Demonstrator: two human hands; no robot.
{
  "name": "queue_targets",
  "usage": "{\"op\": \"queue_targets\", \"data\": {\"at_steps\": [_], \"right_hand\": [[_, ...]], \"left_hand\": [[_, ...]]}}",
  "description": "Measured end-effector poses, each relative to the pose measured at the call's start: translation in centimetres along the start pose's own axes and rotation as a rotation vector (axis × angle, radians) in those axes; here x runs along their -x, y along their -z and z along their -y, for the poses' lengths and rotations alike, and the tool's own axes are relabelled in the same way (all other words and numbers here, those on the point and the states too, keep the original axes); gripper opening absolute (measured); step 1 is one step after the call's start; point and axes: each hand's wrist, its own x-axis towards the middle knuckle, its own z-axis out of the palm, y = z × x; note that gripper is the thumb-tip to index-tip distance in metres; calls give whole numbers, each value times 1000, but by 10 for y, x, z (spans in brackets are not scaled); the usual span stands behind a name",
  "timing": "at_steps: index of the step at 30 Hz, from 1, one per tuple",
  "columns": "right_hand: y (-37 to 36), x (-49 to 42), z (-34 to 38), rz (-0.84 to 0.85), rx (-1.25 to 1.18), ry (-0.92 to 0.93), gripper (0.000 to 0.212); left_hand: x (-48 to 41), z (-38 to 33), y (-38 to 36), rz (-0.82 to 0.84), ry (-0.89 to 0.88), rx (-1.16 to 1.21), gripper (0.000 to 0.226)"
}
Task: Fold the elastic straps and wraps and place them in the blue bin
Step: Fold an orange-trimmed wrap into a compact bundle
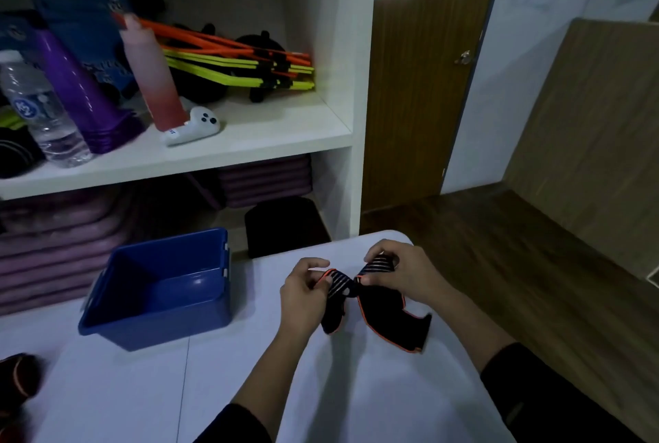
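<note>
Nearest me, on the white worktop: one black wrap, orange-edged, lower part resting on the surface, two striped ends lifted. My left hand: fingers pinching the left striped end. My right hand: fingers pinching the right striped end. Step in hand, as I judge it: the fold. Method: I should bring both ends together, edges matched, elastic slack rather than stretched, then press flat so it does not spring open. Further left: blue bin, open-topped, standing on the worktop near the wrap. Beyond: white shelf, assorted gear.
</note>
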Motion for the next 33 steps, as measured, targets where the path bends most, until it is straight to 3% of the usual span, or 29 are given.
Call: {"op": "queue_targets", "data": {"at_steps": [4, 17, 21, 25, 33], "right_hand": [[10, -8, 10, 90, -14, 36, 27], [39, -24, 54, -219, -121, 39, 30], [44, -31, 70, -228, -247, 34, 32], [48, -34, 83, -190, -441, -28, 22], [53, -28, 96, -113, -555, -34, 26]], "left_hand": [[-2, -9, 11, 26, -47, 67, 35], [-9, -71, 23, 59, -162, 289, 26], [-11, -84, 12, 12, -190, 315, 27], [-5, -97, 3, -11, -226, 324, 33], [7, -112, 4, 38, -345, 350, 32]]}}
